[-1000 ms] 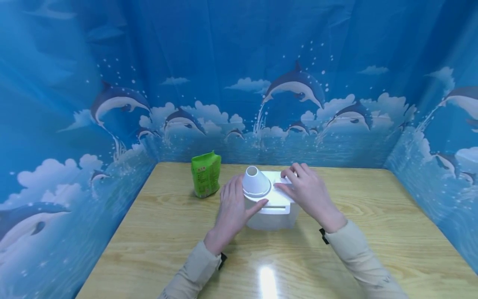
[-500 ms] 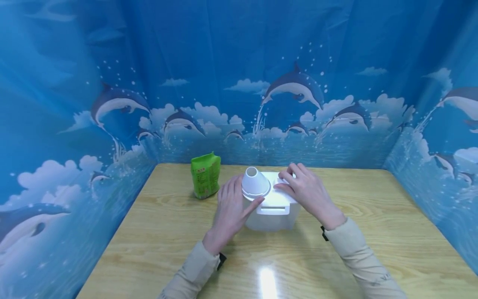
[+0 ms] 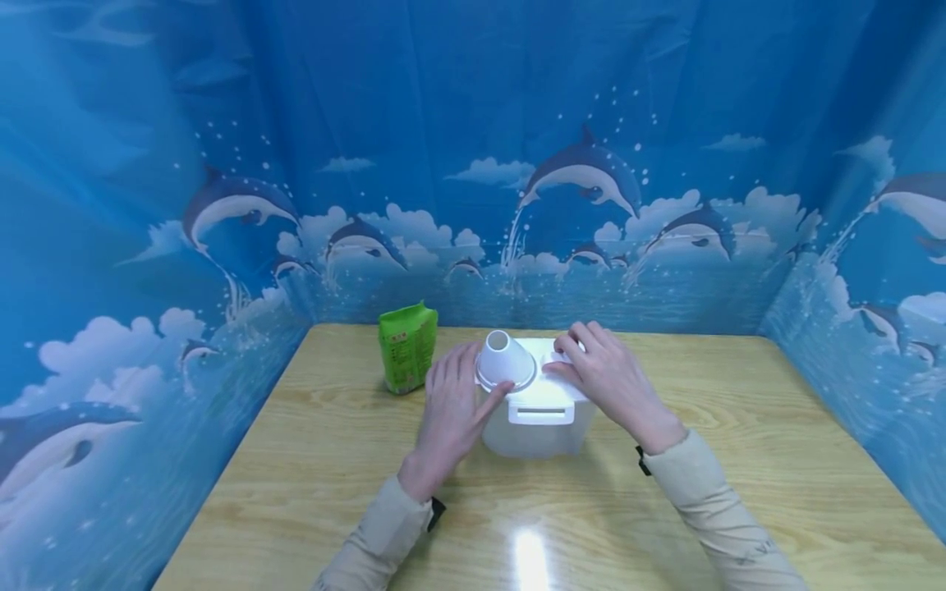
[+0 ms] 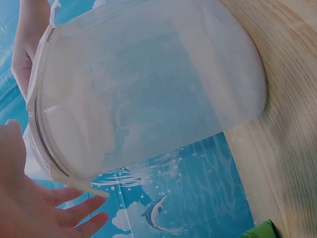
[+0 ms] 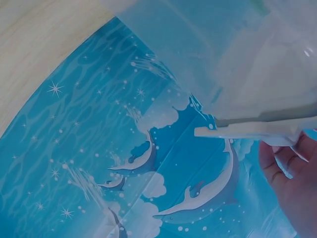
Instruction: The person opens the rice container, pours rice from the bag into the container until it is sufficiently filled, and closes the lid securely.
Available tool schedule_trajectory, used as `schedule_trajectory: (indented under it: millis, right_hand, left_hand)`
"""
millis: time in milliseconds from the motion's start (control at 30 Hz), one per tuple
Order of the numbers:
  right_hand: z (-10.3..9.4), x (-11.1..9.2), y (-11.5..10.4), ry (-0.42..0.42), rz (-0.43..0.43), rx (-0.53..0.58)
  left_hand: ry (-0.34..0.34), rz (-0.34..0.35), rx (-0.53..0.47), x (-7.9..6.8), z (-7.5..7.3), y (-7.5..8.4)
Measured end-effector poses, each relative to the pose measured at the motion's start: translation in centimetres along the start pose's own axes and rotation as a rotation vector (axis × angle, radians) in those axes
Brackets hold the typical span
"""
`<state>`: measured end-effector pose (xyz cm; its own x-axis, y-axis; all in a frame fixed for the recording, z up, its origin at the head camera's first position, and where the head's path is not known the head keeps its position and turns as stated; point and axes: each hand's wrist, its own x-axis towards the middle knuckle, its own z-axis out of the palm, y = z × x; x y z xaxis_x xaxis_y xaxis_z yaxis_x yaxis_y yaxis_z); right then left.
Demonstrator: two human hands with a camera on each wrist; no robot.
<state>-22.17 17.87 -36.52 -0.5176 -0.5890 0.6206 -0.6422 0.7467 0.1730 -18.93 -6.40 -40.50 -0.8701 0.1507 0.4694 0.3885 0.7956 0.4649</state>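
One dolphin curtain fills the back and both sides before you, and one desk carries everything. Near its middle stands one cloudy tub under one white lid. Two sleeves reach in. Your left grip lies at the lid's left edge, fingers apart; your right grip is curled, thumb and finger pinching one tab on the lid. One green pack stands left of the tub, apart from it. You also have one cone on the lid, one clip at its front and two black pieces at your wrists.

Since half a second ago, your left grip has shifted slightly left, its thumb drawing back toward the cone's base; your right has stayed put.

Your right fingers hide much of the tab. The left wrist view cuts off the pack, whose print is too small to read.
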Motion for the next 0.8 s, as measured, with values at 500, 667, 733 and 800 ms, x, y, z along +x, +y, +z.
schedule_trajectory:
  millis: [500, 667, 733, 800]
  right_hand:
    - [-1.8, -1.1, 1.0, 0.056, 0.142, -0.024]
    - [-2.7, -1.8, 1.6, 0.099, 0.205, -0.017]
    - [-3.0, -2.2, 1.9, 0.126, 0.222, -0.020]
    - [-3.3, -2.6, 2.3, 0.150, 0.238, -0.026]
  left_hand:
    - [-0.001, 0.010, -0.013, -0.1, 0.3, -0.2]
    - [-0.035, 0.036, -0.009, -0.1, 0.5, -0.2]
    - [-0.055, 0.043, 0.000, -0.2, 0.5, -0.2]
    - [-0.072, 0.046, 0.010, -0.2, 0.6, -0.1]
